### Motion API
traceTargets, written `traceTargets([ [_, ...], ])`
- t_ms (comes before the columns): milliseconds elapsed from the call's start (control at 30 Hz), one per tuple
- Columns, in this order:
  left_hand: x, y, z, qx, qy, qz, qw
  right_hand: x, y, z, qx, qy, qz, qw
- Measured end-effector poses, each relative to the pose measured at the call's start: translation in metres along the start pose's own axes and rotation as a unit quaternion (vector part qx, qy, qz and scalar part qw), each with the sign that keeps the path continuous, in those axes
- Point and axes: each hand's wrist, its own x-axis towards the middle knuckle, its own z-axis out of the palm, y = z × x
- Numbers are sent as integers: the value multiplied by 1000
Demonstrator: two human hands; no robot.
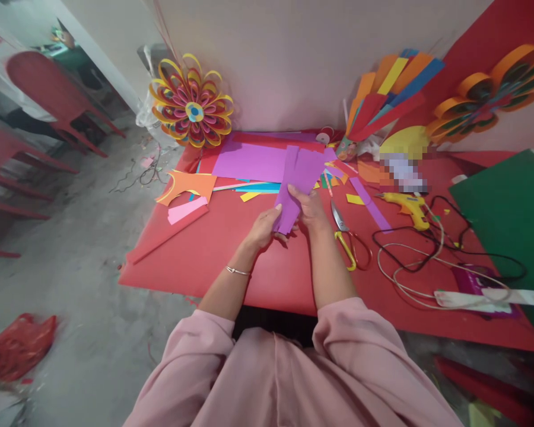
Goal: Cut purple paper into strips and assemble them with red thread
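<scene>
Above red table | purple paper strips | fanned, long, both hands gripping

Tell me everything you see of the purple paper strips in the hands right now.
The purple paper strips are flat, matte, thin-looking paper, a few long bands stacked and fanned slightly apart at their far ends. They are held above the red table, slanting away from the person. The left hand pinches their near end; the right hand grips their right edge. Behind them lies a purple sheet.
</scene>
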Motion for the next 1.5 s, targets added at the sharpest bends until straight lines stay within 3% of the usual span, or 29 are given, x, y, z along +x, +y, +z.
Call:
traceTargets([
  [133, 3, -3, -1, 13, 40, 23, 999, 0, 1, 3, 15, 18, -7, 1000],
  [200, 1, -2, -1, 5, 28, 9, 1000, -2, 0, 3, -10, 9, -11, 1000],
  [400, -10, 6, -3, -70, -140, -45, 987, -7, -8, 0, -98, -85, -11, 991],
  [500, -8, 6, -8, -97, -177, -39, 979, -12, -14, -4, -109, -103, -10, 989],
  [700, 2, 1, -11, -98, -55, -33, 993, -24, -20, -4, -67, -190, 98, 975],
  [833, -1, 7, -11, -151, -107, -46, 982, -16, -20, -2, 6, -182, 76, 980],
  [933, -3, 9, -9, -143, -169, -86, 971, -15, -20, -1, 22, -202, 78, 976],
  [1000, -3, 8, -8, -130, -181, -112, 968, -17, -20, 1, 16, -182, 73, 980],
  [1200, 1, 5, -3, -118, -107, -131, 978, -18, -24, 7, -86, -86, 23, 992],
  [1400, -1, 9, 0, -128, -72, -109, 983, -12, -25, 2, -55, -126, 38, 990],
  [1500, -4, 7, 2, -94, -77, -63, 991, -14, -27, 1, -45, -131, -5, 990],
])
